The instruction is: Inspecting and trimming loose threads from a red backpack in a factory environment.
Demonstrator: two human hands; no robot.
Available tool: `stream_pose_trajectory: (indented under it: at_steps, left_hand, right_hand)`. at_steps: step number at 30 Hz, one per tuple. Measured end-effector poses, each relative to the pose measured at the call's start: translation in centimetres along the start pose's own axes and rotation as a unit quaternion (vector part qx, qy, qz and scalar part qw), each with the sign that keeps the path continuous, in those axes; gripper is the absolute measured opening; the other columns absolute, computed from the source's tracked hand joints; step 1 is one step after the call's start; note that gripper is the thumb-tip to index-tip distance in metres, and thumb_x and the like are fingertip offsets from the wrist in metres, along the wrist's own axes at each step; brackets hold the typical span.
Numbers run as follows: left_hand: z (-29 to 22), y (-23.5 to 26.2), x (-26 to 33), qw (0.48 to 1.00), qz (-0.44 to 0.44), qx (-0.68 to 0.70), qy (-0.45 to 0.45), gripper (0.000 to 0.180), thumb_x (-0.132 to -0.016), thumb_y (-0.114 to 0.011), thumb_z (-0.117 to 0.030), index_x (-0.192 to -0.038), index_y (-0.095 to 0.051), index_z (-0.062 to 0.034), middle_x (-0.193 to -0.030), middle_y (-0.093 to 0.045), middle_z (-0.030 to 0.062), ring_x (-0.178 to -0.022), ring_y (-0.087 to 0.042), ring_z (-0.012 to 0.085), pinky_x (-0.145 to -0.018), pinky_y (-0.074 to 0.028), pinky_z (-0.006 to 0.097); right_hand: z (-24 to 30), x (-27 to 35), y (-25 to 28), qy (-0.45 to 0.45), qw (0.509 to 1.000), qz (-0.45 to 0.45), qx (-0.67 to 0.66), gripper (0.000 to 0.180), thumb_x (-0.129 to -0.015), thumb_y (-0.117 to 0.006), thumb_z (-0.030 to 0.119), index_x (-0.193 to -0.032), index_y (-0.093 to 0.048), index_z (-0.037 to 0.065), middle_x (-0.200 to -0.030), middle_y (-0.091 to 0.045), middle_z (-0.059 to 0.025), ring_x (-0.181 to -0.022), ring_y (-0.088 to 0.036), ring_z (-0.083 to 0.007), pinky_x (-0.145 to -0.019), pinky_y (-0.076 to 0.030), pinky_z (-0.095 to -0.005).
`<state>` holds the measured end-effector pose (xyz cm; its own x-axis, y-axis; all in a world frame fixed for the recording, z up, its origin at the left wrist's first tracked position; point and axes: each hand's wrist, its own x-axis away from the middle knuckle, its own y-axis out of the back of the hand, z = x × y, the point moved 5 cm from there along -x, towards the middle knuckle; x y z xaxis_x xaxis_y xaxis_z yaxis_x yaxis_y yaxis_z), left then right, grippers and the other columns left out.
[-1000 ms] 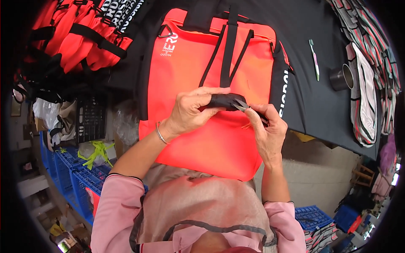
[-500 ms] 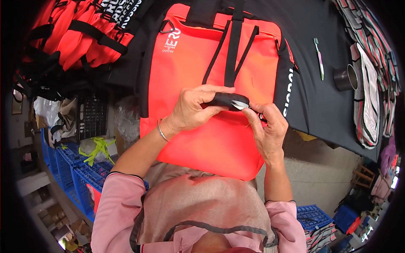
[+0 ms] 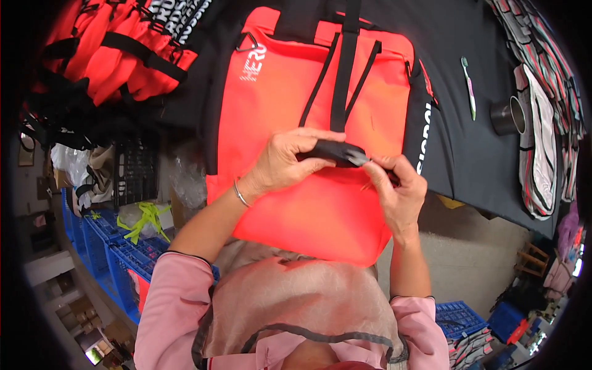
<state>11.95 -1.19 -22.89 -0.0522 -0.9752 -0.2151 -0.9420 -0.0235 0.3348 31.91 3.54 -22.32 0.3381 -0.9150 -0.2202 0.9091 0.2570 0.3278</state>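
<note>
A bright red-orange bag (image 3: 296, 216) with black sides and straps lies in front of me, its near end hanging over the table's edge by my apron. Above its middle, my left hand (image 3: 280, 161) pinches a black padded piece (image 3: 327, 151), perhaps a strap or handle, between thumb and fingers. Small thread snips (image 3: 357, 158) are held in my right hand (image 3: 401, 188), their silvery blades against the right end of the black piece. Motion blurs the blade tips. Loose thread ends seem to show just below the right hand's fingertips.
More red bags (image 3: 132, 58) are piled at the far left. A toothbrush (image 3: 469, 88), a dark metal cup (image 3: 507, 117) and grey striped pieces (image 3: 538, 148) lie to the right on the black-covered table (image 3: 456, 142). Blue crates (image 3: 114, 259) stand low at the left.
The snips and my right hand have shifted slightly right and down, the blades now blurred. The left hand still grips the black piece. The whole view has shifted a little.
</note>
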Motion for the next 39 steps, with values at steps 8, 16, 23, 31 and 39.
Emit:
stream_pose_trajectory:
  at_steps: [8,16,23,31,39]
  left_hand:
    - [1.2,-1.5,1.1,0.997,-0.006,0.075,0.028,0.025,-0.082,-0.073,-0.003,-0.105,-0.075,-0.0097,-0.119,-0.069,0.0085,-0.100,-0.067,0.0169,-0.085,-0.054,0.029]
    - [-0.1,-1.2,1.3,0.998,-0.043,0.022,-0.028,0.021,-0.079,-0.074,-0.001,-0.100,-0.075,-0.0045,-0.119,-0.068,0.0121,-0.099,-0.069,0.0204,-0.088,-0.055,0.030]
    - [-3.8,0.1,0.0,0.924,-0.086,-0.257,-0.268,0.034,-0.069,-0.073,0.005,-0.102,-0.074,-0.0040,-0.133,-0.058,0.0122,-0.104,-0.065,0.0258,-0.086,-0.055,0.033]
    - [-3.2,-2.5,0.5,0.851,-0.032,-0.321,-0.414,0.037,-0.064,-0.075,-0.005,-0.101,-0.076,-0.0073,-0.115,-0.064,0.0055,-0.085,-0.065,0.0198,-0.067,-0.052,0.031]
    - [-2.8,-1.6,0.5,0.869,-0.052,-0.359,-0.337,0.038,-0.070,-0.067,0.001,-0.107,-0.073,-0.0089,-0.107,-0.069,0.0036,-0.091,-0.067,0.0212,-0.072,-0.053,0.033]
  right_hand:
    - [0.0,0.8,-0.1,0.077,0.994,-0.017,0.078,0.018,-0.076,-0.081,0.008,-0.075,-0.064,0.001,-0.069,-0.064,-0.0113,-0.058,-0.061,-0.0235,-0.053,-0.047,-0.0327]
    - [-2.0,0.6,1.0,-0.006,1.000,-0.013,0.019,0.014,-0.085,-0.073,0.006,-0.080,-0.063,-0.001,-0.065,-0.059,-0.0055,-0.057,-0.055,-0.0107,-0.051,-0.043,-0.0277]
    - [-3.3,-0.4,2.6,-0.242,0.928,-0.035,-0.280,0.036,-0.095,-0.065,0.025,-0.121,-0.054,0.002,-0.074,-0.046,0.0066,-0.051,-0.034,-0.0009,-0.043,-0.027,-0.0205]
    - [-4.2,2.0,0.5,-0.353,0.859,0.135,-0.344,0.031,-0.094,-0.066,0.029,-0.077,-0.052,0.007,-0.059,-0.041,0.0059,-0.045,-0.029,-0.0016,-0.039,-0.019,-0.0204]
    - [-3.5,2.6,-0.8,-0.339,0.846,0.179,-0.369,0.023,-0.083,-0.076,0.012,-0.074,-0.055,0.007,-0.060,-0.044,0.0066,-0.046,-0.034,-0.0036,-0.041,-0.024,-0.0230]
